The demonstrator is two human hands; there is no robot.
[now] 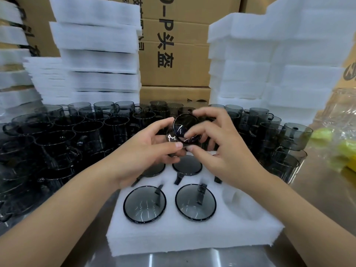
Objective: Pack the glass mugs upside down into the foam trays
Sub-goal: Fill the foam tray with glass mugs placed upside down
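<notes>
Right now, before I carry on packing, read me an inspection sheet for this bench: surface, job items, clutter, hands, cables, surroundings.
Surface: shiny metal bench with the foam tray lying on it.
Job's things: two packed mugs sit upside down in the tray's near row, and at least two more in the far row. The near-right pocket is empty. Many loose mugs stand behind and to both sides.
Clutter: clear plastic wrap and something yellow at the right.
Hands: left hand and right hand both grip the held mug above the tray.
Cables: nothing seen.
Surroundings: foam stacks and cardboard boxes behind.
</notes>
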